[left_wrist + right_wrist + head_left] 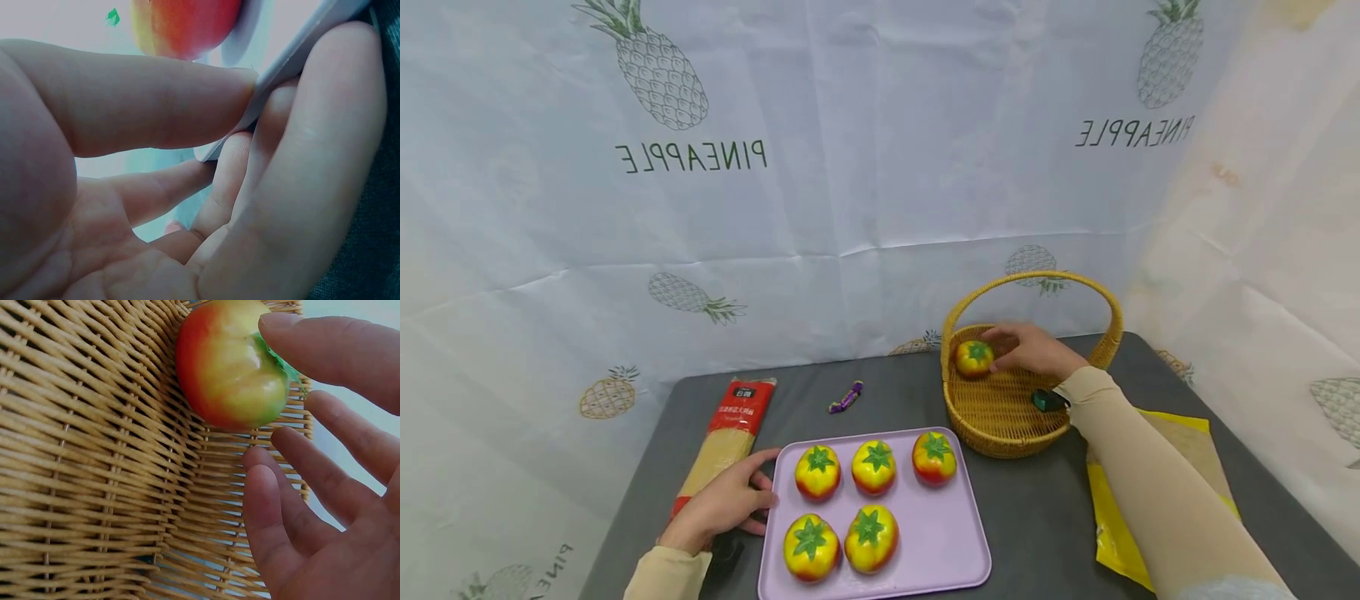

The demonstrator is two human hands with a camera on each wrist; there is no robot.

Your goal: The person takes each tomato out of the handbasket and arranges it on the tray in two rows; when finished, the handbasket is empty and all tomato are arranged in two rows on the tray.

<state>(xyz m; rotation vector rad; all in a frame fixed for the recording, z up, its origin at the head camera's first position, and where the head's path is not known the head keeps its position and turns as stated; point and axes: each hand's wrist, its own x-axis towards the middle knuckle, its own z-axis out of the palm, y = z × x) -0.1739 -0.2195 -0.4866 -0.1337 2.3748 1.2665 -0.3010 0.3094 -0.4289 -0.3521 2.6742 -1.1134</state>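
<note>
A glossy yellow-and-red tomato (pixel 973 359) with a green leafy top sits in the back left of a wicker basket (pixel 1000 408). Over the basket, my right hand (pixel 1033 348) has its fingers spread beside this fruit. In the right wrist view, the fingertips are right at the tomato's (pixel 234 369) green top, with no finger curled round it. My left hand (pixel 730 504) holds the left edge of a light purple tray (pixel 943 542). The left wrist view shows the tray's rim (pixel 275 78) between thumb and fingers. Several similar tomatoes (pixel 873 467) lie on the tray in two rows.
A red-and-clear pack of noodles (pixel 722 450) lies left of the tray, partly behind my left hand. A small purple wrapped candy (pixel 846 397) is behind the tray. Under my right forearm lies a yellow-edged packet (pixel 1120 525). The basket's tall handle (pixel 1037 275) arches over my right hand.
</note>
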